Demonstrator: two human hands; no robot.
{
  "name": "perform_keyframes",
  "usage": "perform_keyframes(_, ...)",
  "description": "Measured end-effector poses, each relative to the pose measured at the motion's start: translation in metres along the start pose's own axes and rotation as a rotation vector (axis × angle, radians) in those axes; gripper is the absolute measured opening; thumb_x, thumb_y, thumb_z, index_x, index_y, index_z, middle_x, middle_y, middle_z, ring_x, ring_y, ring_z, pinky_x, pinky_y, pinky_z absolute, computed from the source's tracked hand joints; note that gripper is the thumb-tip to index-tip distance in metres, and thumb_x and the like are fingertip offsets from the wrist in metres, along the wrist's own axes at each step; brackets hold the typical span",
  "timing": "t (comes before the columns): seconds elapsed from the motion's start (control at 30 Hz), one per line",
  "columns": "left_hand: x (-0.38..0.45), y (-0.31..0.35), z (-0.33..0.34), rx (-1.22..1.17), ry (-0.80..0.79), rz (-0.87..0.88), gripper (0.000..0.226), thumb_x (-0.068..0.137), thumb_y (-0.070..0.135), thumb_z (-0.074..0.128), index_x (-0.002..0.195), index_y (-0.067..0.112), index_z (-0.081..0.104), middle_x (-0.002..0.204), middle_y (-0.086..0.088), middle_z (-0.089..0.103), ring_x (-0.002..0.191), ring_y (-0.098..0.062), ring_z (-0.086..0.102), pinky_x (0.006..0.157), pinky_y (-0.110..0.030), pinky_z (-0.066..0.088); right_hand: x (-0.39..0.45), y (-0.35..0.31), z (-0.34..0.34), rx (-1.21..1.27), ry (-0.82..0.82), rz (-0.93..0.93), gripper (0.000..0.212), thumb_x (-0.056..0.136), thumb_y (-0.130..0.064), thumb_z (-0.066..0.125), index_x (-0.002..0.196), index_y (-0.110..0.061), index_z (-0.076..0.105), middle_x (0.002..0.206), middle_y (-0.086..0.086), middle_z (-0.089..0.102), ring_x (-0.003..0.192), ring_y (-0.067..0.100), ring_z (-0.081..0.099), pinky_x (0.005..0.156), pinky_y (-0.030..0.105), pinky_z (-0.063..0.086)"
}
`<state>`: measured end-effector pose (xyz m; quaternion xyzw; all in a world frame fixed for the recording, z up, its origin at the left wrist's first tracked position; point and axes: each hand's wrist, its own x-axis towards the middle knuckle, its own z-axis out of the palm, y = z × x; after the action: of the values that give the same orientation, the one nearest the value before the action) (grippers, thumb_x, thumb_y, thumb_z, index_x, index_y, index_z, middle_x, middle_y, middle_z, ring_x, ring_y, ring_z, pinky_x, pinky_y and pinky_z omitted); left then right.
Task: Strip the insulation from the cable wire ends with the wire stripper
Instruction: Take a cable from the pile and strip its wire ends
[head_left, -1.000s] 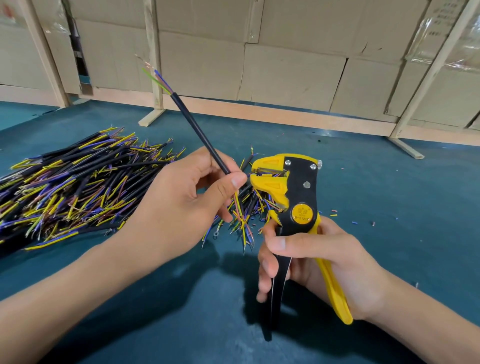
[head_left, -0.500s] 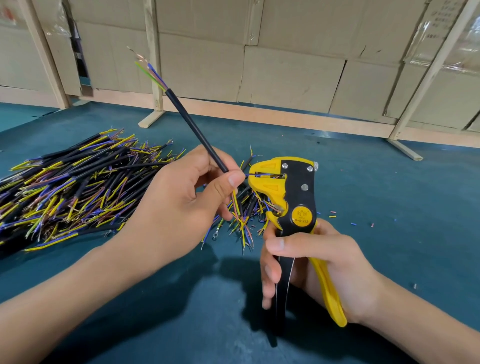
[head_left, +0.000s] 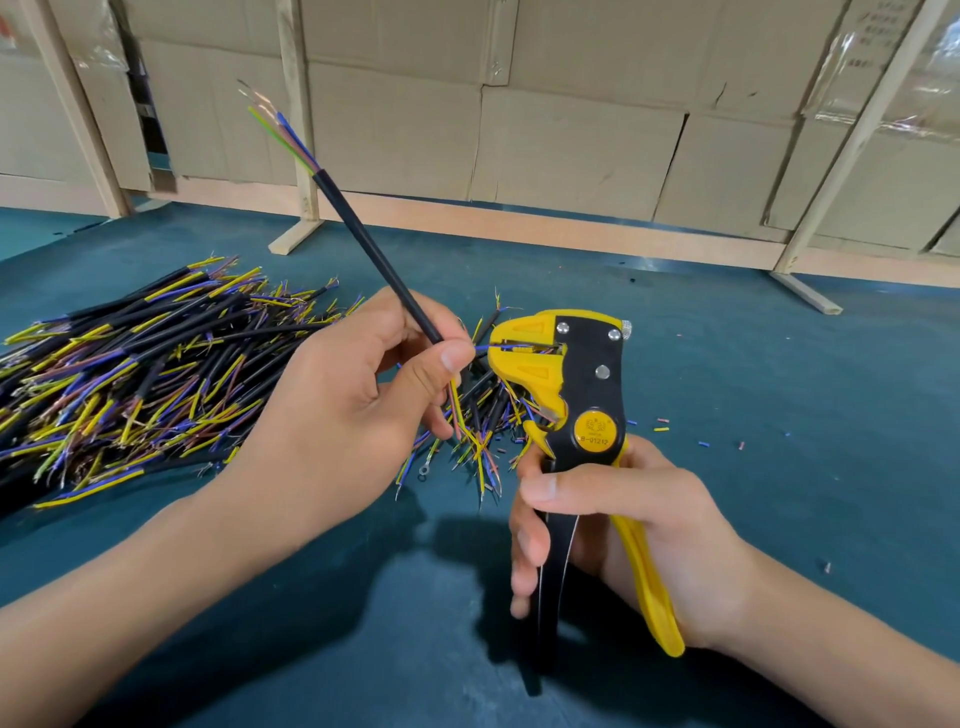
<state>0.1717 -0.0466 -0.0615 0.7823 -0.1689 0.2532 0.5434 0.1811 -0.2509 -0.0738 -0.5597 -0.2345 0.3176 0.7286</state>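
Nearest, right hand (head_left: 639, 525) wrapped around smooth yellow-and-black handles of wire stripper (head_left: 582, 410), held upright. Beside, left hand (head_left: 358, 410) pinching slim black cable (head_left: 374, 249), blue wire end inside stripper mouth. Behind, glossy cable pile (head_left: 140, 369) on teal mat (head_left: 779, 415); cardboard boxes (head_left: 571, 140) farthest.

Legible text: one item. Yellow round badge (head_left: 596, 429) on the black body of the wire stripper (head_left: 582, 395) carries the printed code "B-01212" below a small emblem; emblem detail not resolvable. Cardboard boxes (head_left: 571, 140) at rear, upper right: dark printed lines on one carton face (head_left: 878, 36), too small and blurred to read. No other markings legible.
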Motion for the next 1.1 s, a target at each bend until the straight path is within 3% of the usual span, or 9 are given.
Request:
perform_keyframes(0.13,0.001,0.001,0.000,-0.005,-0.010,0.004,0.006,0.094,0.023,0.056,0.094,0.019,0.061,0.072,-0.002,0.059,0.059,-0.024,0.067,0.061,-0.034,0.057,-0.001,0.001,0.004,-0.017,0.053,-0.005,0.015,0.077,-0.021,0.071,0.069,-0.010,0.064,0.061,0.013,0.057,0.055,0.030,0.059,0.059,0.043,0.055)
perform_keyframes(0.33,0.001,0.004,-0.007,0.184,-0.022,0.098,0.006,0.095,0.024,0.056,0.092,0.020,0.060,0.077,0.007,0.062,0.065,-0.014,0.068,0.063,-0.009,0.045,-0.003,0.004,0.011,-0.003,0.089,0.027,0.022,0.070,-0.023,0.074,0.063,-0.008,0.060,0.056,0.013,0.053,0.049,0.029,0.056,0.055,0.040,0.054)
perform_keyframes(0.53,-0.003,0.005,-0.005,0.214,-0.003,0.107,0.006,0.097,0.022,0.060,0.091,0.021,0.060,0.079,0.010,0.061,0.066,-0.016,0.068,0.061,-0.015,0.048,-0.003,0.005,0.012,-0.032,0.225,-0.010,0.030,0.060,-0.027,0.073,0.057,-0.010,0.049,0.046,0.009,0.043,0.036,0.023,0.042,0.042,0.026,0.043)
perform_keyframes(0.73,0.000,-0.001,-0.010,0.323,-0.001,0.176,0.004,0.094,0.021,0.056,0.091,0.022,0.059,0.075,0.009,0.061,0.065,-0.015,0.067,0.061,-0.020,0.049,-0.007,0.009,0.014,-0.009,0.286,-0.042,0.025,0.058,-0.028,0.075,0.058,-0.012,0.056,0.047,0.011,0.045,0.037,0.025,0.045,0.042,0.029,0.046)
perform_keyframes(0.8,0.009,-0.014,-0.033,0.394,0.117,0.100,0.012,0.094,0.014,0.059,0.089,0.025,0.056,0.071,0.003,0.064,0.061,-0.010,0.067,0.062,-0.017,0.050,-0.007,0.007,0.010,0.050,0.368,-0.093,0.023,0.056,-0.024,0.074,0.055,-0.012,0.055,0.048,0.011,0.043,0.038,0.025,0.043,0.042,0.030,0.046)
perform_keyframes(0.9,0.024,-0.027,-0.070,0.291,0.328,-0.072,0.017,0.098,0.021,0.060,0.085,0.032,0.057,0.073,0.008,0.066,0.049,-0.011,0.064,0.067,-0.036,0.058,-0.006,0.000,0.001,0.089,0.488,-0.077,0.023,0.062,-0.022,0.068,0.051,-0.012,0.050,0.050,0.010,0.041,0.039,0.025,0.043,0.041,0.031,0.044)
perform_keyframes(0.93,0.025,-0.025,-0.072,0.230,0.332,-0.072,0.015,0.097,0.026,0.060,0.084,0.035,0.060,0.073,0.009,0.066,0.045,-0.013,0.062,0.061,-0.033,0.056,-0.004,0.000,-0.001,0.088,0.505,-0.062,0.024,0.063,-0.024,0.066,0.051,-0.012,0.049,0.051,0.010,0.041,0.040,0.025,0.043,0.041,0.031,0.045)
perform_keyframes(1.0,0.022,-0.019,-0.058,0.091,0.216,-0.072,0.009,0.094,0.031,0.063,0.085,0.032,0.066,0.073,0.005,0.066,0.043,-0.018,0.057,0.048,-0.024,0.050,-0.001,0.000,0.000,0.072,0.508,-0.052,0.023,0.065,-0.024,0.066,0.054,-0.011,0.051,0.052,0.011,0.043,0.041,0.026,0.045,0.043,0.033,0.046)
perform_keyframes(1.1,0.010,-0.014,-0.026,-0.157,0.064,-0.143,0.008,0.088,0.028,0.072,0.086,0.020,0.071,0.073,-0.003,0.066,0.055,-0.023,0.056,0.041,-0.027,0.046,-0.001,0.003,0.003,0.031,0.435,-0.087,0.016,0.068,-0.018,0.070,0.059,-0.011,0.058,0.053,0.015,0.046,0.043,0.028,0.048,0.046,0.038,0.050)
